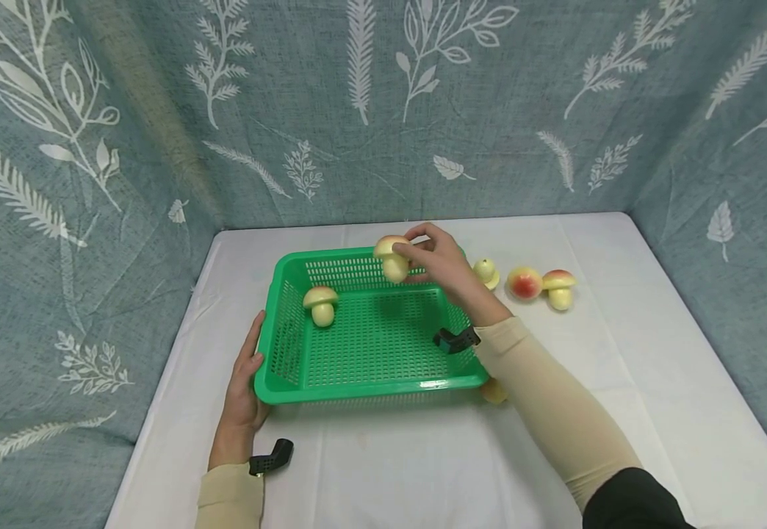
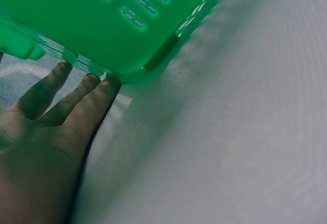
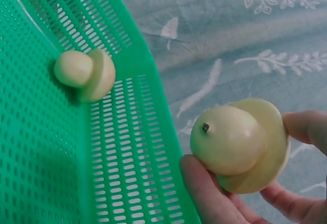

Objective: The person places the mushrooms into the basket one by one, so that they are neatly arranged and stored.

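Note:
A toy mushroom (image 1: pixel 394 266) with a pale stem and tan cap is pinched in my right hand (image 1: pixel 439 261), above the far side of the green basket (image 1: pixel 370 394). The right wrist view shows the held mushroom (image 3: pixel 230 140) stem-first, with fingers and thumb round its cap. Inside the basket at the left, a second toy mushroom (image 1: pixel 322 305) leans near the wall. My left hand (image 1: pixel 243 389) rests against the basket's left side; in the left wrist view its straight fingers (image 2: pixel 84 101) touch the outer wall near a bottom corner.
Right of the basket lie a pale yellow mushroom (image 1: pixel 485 272), a round red-and-yellow piece (image 1: pixel 524 283) and a red-capped mushroom (image 1: pixel 559 289). Another yellowish piece (image 1: pixel 494 391) shows partly at the basket's near right corner. A patterned curtain (image 1: pixel 383 147) surrounds the white table (image 1: pixel 370 470).

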Action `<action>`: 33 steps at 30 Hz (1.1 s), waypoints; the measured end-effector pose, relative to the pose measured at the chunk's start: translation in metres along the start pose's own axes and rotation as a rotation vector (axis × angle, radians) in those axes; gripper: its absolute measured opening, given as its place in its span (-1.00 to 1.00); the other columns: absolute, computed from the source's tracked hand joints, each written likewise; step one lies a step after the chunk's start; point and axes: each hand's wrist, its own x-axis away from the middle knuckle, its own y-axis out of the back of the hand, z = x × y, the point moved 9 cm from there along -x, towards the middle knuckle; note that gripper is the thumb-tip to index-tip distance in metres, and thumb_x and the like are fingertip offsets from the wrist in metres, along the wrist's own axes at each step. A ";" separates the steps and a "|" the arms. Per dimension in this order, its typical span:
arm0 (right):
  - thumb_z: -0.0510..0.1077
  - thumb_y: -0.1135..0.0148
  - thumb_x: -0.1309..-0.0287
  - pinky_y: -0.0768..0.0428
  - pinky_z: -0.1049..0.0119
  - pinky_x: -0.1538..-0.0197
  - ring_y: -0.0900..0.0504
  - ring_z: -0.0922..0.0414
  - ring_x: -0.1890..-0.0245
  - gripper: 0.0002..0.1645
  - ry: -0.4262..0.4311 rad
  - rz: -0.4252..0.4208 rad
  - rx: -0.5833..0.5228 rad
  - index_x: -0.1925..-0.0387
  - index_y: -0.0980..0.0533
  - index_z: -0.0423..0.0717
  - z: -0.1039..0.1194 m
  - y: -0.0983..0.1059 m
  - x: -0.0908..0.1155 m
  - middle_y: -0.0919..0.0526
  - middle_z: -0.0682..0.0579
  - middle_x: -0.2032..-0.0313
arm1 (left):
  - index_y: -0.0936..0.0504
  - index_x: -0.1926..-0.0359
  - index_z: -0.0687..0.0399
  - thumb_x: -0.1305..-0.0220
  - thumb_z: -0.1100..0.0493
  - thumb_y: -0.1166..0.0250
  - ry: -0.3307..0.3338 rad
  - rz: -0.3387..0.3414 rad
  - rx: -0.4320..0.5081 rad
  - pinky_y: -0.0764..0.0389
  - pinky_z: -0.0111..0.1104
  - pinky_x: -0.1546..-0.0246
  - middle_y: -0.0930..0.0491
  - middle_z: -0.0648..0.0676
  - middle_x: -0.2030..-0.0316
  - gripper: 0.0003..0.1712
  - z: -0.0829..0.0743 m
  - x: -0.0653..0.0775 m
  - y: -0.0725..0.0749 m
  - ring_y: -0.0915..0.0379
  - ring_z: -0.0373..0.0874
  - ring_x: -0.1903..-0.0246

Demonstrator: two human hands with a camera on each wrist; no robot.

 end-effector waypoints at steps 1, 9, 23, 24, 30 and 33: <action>-0.08 -0.35 -0.53 -0.70 -0.31 -0.08 -0.73 -0.05 0.19 -0.56 -0.007 -0.001 -0.001 -0.26 -0.49 -0.22 -0.001 -0.001 0.000 -0.67 -0.25 0.03 | -0.05 -0.77 -0.22 -0.55 0.07 0.12 0.001 0.001 0.001 -0.66 -0.36 -0.17 -0.22 -0.05 -0.62 -0.19 0.000 0.000 0.000 -0.46 -0.15 -0.36; -0.07 -0.36 -0.52 -0.71 -0.29 -0.08 -0.72 -0.06 0.21 -0.56 -0.028 0.016 -0.026 -0.24 -0.48 -0.21 -0.006 -0.011 -0.005 -0.66 -0.26 0.06 | -0.05 -0.77 -0.25 -0.56 0.05 0.11 0.000 0.003 -0.005 -0.61 -0.37 -0.22 -0.19 -0.05 -0.64 -0.19 0.001 0.000 -0.001 -0.39 -0.13 -0.42; -0.07 -0.40 -0.49 -0.68 -0.34 -0.11 -0.72 -0.07 0.21 -0.56 -0.075 -0.047 -0.033 -0.18 -0.48 -0.23 -0.023 -0.025 -0.011 -0.65 -0.26 0.05 | -0.07 -0.77 -0.27 -0.57 0.04 0.11 -0.001 0.001 -0.004 -0.59 -0.40 -0.23 -0.17 -0.05 -0.65 -0.20 0.001 0.002 -0.001 -0.37 -0.14 -0.42; -0.07 -0.40 -0.48 -0.68 -0.34 -0.11 -0.72 -0.06 0.21 -0.56 -0.078 -0.051 -0.030 -0.17 -0.49 -0.23 -0.025 -0.026 -0.012 -0.65 -0.25 0.07 | -0.07 -0.77 -0.27 -0.57 0.04 0.11 0.001 -0.001 -0.004 -0.58 -0.40 -0.24 -0.17 -0.05 -0.65 -0.20 0.001 0.002 -0.001 -0.36 -0.14 -0.43; -0.06 -0.42 -0.45 -0.73 -0.27 -0.05 -0.68 -0.01 0.26 -0.55 -0.082 -0.061 0.046 -0.14 -0.49 -0.25 -0.035 -0.032 -0.013 -0.62 -0.20 0.18 | -0.05 -0.77 -0.25 -0.56 0.05 0.10 0.011 -0.005 -0.010 -0.52 -0.41 -0.30 -0.13 -0.03 -0.67 -0.19 0.000 0.001 -0.001 -0.30 -0.13 -0.47; -0.05 -0.44 -0.45 -0.76 -0.22 -0.04 -0.68 0.01 0.27 -0.53 -0.096 -0.061 0.085 -0.14 -0.49 -0.24 -0.042 -0.035 -0.014 -0.62 -0.19 0.16 | -0.05 -0.78 -0.24 -0.56 0.06 0.10 0.016 -0.008 -0.010 -0.52 -0.41 -0.30 -0.11 -0.02 -0.68 -0.18 0.001 0.001 0.000 -0.28 -0.13 -0.48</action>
